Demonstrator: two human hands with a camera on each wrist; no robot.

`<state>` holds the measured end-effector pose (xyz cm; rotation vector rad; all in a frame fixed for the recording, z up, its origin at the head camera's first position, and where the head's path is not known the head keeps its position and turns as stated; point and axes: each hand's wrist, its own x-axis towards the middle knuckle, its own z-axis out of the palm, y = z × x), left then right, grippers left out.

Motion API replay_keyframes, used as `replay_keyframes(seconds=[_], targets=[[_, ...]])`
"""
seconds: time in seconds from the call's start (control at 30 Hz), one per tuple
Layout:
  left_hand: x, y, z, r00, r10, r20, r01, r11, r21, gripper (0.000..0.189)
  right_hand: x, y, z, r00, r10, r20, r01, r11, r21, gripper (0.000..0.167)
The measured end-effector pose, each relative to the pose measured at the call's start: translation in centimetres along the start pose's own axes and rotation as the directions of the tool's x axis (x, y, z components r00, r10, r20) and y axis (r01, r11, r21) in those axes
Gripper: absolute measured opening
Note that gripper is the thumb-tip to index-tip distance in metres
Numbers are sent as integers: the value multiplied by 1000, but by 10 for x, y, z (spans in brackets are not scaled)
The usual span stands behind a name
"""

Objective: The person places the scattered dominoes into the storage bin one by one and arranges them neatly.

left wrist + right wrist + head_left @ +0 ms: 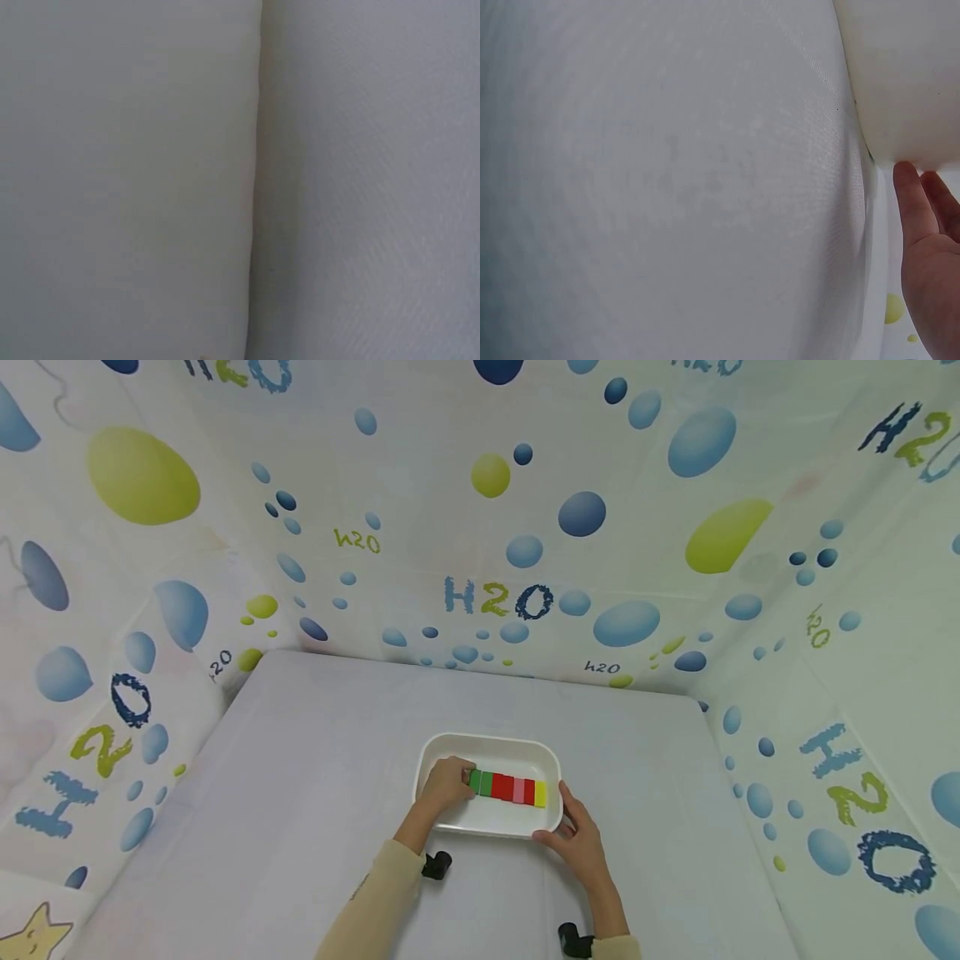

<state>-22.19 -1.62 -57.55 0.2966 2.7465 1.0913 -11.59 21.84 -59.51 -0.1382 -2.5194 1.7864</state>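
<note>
A white rectangular tray [487,822] lies on the cloth-covered table. Inside it is a straight row of small coloured blocks: green [486,783], red [502,787], pink [518,790] and yellow [540,794] at the right end. My left hand [447,783] reaches over the tray's left part, its curled fingers at the leftmost green block [475,781], which they partly hide. At the tray's front right corner my right hand [579,839] holds on, thumb at the front rim and fingers along the right side. The right wrist view shows its fingers [915,199] against the tray's outer wall.
White cloth covers the table [322,760]. Patterned curtains [420,485] with blue and green dots stand behind and at both sides. A black wrist device [437,865] is on the left wrist, another black device [574,941] on the right. Pale tray wall [127,180] fills half the left wrist view.
</note>
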Motion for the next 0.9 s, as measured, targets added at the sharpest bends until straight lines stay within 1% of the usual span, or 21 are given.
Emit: replay_keyframes(seconds=[0.1, 0.2, 0.33, 0.5, 0.67, 0.73, 0.8, 0.87, 0.9], targets=[[0, 0, 0, 1000, -10, 9, 10, 1000, -2, 49, 3, 10, 0, 1000, 1, 0, -1, 1000, 8, 92], [1, -1, 1, 1000, -15, 18, 15, 1000, 0, 49, 5, 13, -1, 1000, -14, 7, 14, 999, 29, 92], [2, -3, 2, 1000, -11, 21, 11, 1000, 13, 48, 5, 15, -1, 999, -32, 21, 32, 999, 37, 93], [2, -4, 1, 999, -11, 34, 10, 1000, 26, 49, 6, 16, 0, 999, -26, 30, 26, 999, 30, 95], [1, -3, 0, 999, -14, 33, 13, 1000, 25, 57, 7, 17, 0, 999, -34, 31, 33, 999, 29, 95], [-1, -2, -1, 1000, -6, 15, 6, 999, 36, 59, 7, 18, 1, 999, -31, 34, 30, 999, 30, 96], [-4, -1, -2, 1000, 15, -24, -14, 999, 51, 58, 6, 18, 1, 999, -21, 38, 20, 999, 28, 96], [-10, 1, -5, 994, 55, -94, -49, 997, 66, 55, 5, 17, 1, 999, -12, 46, 11, 1000, 16, 95], [-13, 2, -7, 987, 83, -136, -71, 994, 87, 53, 5, 16, 1, 999, -5, 50, 5, 1000, 4, 95]])
